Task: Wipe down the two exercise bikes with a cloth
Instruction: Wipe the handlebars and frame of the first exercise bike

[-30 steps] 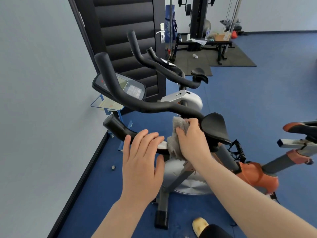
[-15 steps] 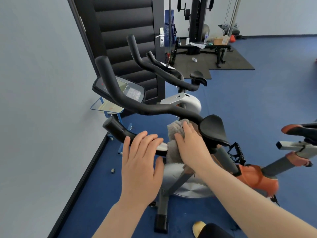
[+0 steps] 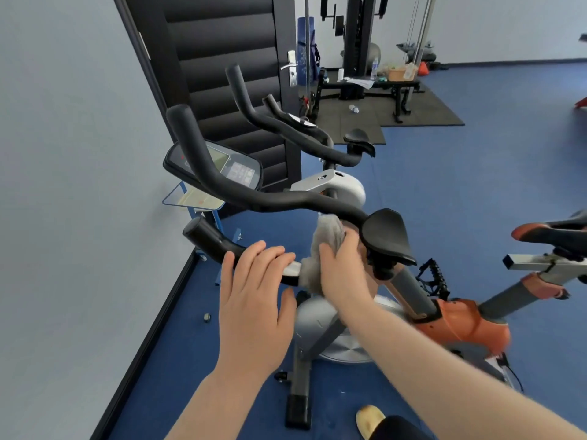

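Note:
An orange and grey exercise bike (image 3: 460, 325) stands right in front of me, its black handlebars (image 3: 286, 200) reaching left toward the wall. My left hand (image 3: 254, 300) rests on the near handlebar grip with fingers laid over it. A grey cloth (image 3: 324, 249) is pressed against the handlebar stem by my right hand (image 3: 343, 268), whose fingers curl round it. Behind stands a second bike (image 3: 333, 185), white-bodied with black handlebars and a black saddle.
A grey wall (image 3: 70, 217) runs along the left, with a black padded door (image 3: 222, 74) beyond the bikes. A console screen (image 3: 222, 168) sits on the near bike. Far back are a weight bench (image 3: 365, 87) and a cable machine on a dark mat. Blue floor (image 3: 476, 173) spreads right.
My right hand has slid the cloth a little up and down the handlebar stem. My left hand has stayed on the near grip.

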Demonstrator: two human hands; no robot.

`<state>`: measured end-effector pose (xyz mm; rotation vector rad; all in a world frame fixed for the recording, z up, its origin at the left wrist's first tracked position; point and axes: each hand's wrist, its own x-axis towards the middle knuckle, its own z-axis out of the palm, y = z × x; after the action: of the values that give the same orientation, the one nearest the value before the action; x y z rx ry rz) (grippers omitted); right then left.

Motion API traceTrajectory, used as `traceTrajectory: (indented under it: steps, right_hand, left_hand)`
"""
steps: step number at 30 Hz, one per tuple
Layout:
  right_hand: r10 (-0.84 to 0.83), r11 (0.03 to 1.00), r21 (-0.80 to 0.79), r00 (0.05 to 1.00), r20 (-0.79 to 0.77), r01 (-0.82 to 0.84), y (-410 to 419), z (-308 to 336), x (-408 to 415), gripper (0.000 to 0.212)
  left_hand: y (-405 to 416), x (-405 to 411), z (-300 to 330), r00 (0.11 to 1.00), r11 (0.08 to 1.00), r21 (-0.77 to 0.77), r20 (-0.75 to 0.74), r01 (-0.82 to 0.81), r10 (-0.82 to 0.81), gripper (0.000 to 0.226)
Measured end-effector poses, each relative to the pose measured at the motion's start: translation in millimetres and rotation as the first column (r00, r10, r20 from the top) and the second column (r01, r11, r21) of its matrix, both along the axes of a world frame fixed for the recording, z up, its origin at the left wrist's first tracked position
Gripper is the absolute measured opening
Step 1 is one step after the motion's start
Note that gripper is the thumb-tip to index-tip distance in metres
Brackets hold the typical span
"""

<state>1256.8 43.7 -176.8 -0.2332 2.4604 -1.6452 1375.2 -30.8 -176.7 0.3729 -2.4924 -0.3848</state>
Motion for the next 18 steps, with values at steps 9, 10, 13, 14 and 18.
traceTrajectory:
  steps: [9,10,13,14,18]
  right_hand:
    - [-0.085,0.959,-0.256,0.983,0.16,0.124,-6,-11,6,0.025]
    - [-0.09,0.954,-0.269,0.981,0.171,0.134,-7,-12,18,0.025]
    - [-0.125,0.962,-0.221,0.978,0.168,0.161,-11,-10,21,0.038]
    - [-0.138,0.968,-0.183,0.975,0.177,0.17,-12,-5,11,0.038]
    - [-0.066,0.994,-0.083,0.997,0.045,0.07,-8,-1,5,0.043]
  left_hand:
    - [-1,0,-1,1.0,1.0,-0.004,0.01,-0.002,0.003,0.045]
    - [-1,1,-1,1.0,1.0,-0.002,0.006,0.002,-0.002,0.046]
    - [-1,1,0,1.0,1.0,0.002,0.009,0.008,-0.008,0.047]
    - [-2,1,0,1.0,1.0,0.002,0.017,0.008,-0.008,0.046]
    - [-3,3,1,0.999,1.0,-0.006,0.032,0.013,-0.013,0.047]
